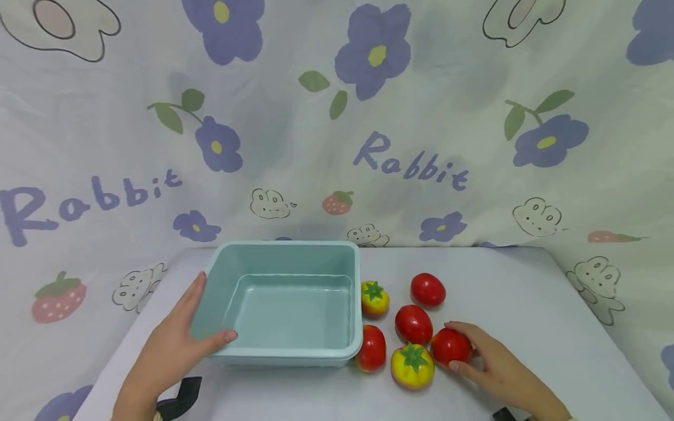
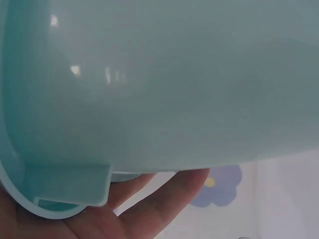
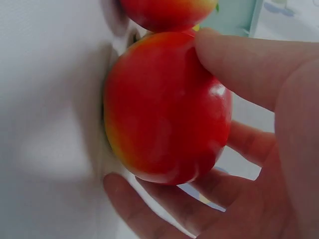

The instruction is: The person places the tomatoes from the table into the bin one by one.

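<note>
A light teal plastic basin (image 1: 284,353) stands on the white table with nothing in it. My left hand (image 1: 171,345) grips its near left corner, thumb over the front rim and fingers along the left side; in the left wrist view some fingers (image 2: 164,204) show beyond the basin wall (image 2: 164,99). At the right, my right hand (image 1: 492,362) holds a red toy tomato (image 1: 451,347) between thumb and fingers. The right wrist view shows this tomato (image 3: 167,109) low by the tabletop, the thumb on one side and fingers curved around the other.
Between basin and right hand lie three more red tomatoes, one at the back (image 1: 427,290), one in the middle (image 1: 413,324) and one against the basin (image 1: 371,349). Two yellow ones with green tops sit near (image 1: 413,367) and far (image 1: 375,299). A printed cloth (image 1: 295,117) hangs behind.
</note>
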Available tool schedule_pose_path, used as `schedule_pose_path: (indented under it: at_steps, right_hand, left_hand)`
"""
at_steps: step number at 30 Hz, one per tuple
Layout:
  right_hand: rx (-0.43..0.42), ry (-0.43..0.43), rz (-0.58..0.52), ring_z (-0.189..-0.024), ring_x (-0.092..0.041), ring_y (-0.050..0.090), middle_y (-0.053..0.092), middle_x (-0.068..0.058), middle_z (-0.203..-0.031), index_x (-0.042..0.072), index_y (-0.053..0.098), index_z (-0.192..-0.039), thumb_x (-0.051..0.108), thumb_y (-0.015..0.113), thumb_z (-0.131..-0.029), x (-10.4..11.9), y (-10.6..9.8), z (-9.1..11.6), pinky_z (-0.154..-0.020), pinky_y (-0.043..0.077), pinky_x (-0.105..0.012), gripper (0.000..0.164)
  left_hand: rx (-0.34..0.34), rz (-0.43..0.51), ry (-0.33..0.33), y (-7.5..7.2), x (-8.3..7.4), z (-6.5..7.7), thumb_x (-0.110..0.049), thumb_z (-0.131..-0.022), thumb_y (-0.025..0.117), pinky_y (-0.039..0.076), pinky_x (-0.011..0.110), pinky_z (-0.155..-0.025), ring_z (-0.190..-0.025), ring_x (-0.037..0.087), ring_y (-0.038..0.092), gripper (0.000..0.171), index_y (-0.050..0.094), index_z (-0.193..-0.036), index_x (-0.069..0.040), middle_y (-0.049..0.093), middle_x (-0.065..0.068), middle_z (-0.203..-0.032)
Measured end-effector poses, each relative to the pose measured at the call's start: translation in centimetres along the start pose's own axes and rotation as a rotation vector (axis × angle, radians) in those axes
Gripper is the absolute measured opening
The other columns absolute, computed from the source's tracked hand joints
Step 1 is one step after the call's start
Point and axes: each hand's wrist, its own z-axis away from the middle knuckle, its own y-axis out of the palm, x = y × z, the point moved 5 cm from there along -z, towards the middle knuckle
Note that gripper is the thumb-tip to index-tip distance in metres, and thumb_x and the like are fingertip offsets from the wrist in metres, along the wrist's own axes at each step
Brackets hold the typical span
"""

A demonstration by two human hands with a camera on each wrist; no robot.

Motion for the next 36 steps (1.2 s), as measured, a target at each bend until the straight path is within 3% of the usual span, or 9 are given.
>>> schedule_pose_path:
  at_steps: [4,9,19,26,36]
  right_hand:
    - [-0.041,-0.001,0.017,-0.105,-0.015,0.058,0.059,-0.001,-0.134,0.017,0.05,-0.142,0.048,0.079,-0.083,0.1,-0.7,0.2,-0.078,0.055,-0.019,0.073]
    - [-0.121,0.0,0.029,-0.107,-0.016,0.058,0.059,0.0,-0.134,0.018,0.05,-0.142,0.048,0.079,-0.083,0.5,-1.6,0.7,-0.079,0.057,-0.024,0.072]
    - [-0.278,-0.033,0.062,-0.112,-0.022,0.058,0.055,-0.008,-0.139,0.015,0.047,-0.144,0.043,0.078,-0.086,1.8,-2.2,1.2,-0.08,0.06,-0.033,0.072]
    - [-0.349,-0.05,0.049,-0.114,-0.022,0.058,0.053,-0.006,-0.141,0.019,0.046,-0.145,0.041,0.077,-0.088,3.0,-2.3,1.3,-0.082,0.06,-0.037,0.068]
    - [-0.42,-0.182,0.029,-0.116,-0.015,0.057,0.053,-0.001,-0.142,0.022,0.047,-0.146,0.031,0.079,-0.088,5.9,-2.3,0.4,-0.082,0.06,-0.035,0.066]
  left_hand:
    - [0.034,-0.034,-0.01,0.2,-0.2,-0.1,-0.057,-0.078,0.08,0.032,0.074,-0.099,-0.146,0.051,0.023,0.126,-0.003,-0.162,-0.013,-0.001,0.005,-0.169]
    - [0.039,-0.071,-0.003,0.2,-0.5,-0.4,-0.057,-0.077,0.081,0.036,0.074,-0.096,-0.14,0.054,0.031,0.129,0.0,-0.16,-0.002,-0.003,0.009,-0.169]
    - [0.04,-0.067,0.007,0.2,-0.8,-0.6,-0.058,-0.078,0.08,0.037,0.074,-0.096,-0.139,0.054,0.032,0.128,0.0,-0.16,-0.001,0.001,0.014,-0.169]
    - [0.034,-0.078,-0.005,0.1,-0.5,-0.4,-0.061,-0.078,0.078,0.036,0.074,-0.097,-0.139,0.054,0.032,0.128,0.001,-0.16,-0.001,0.001,0.014,-0.169]
    - [0.022,-0.052,-0.009,0.1,0.0,0.0,-0.057,-0.079,0.079,0.036,0.075,-0.095,-0.137,0.056,0.033,0.125,0.003,-0.16,-0.001,0.003,0.015,-0.168]
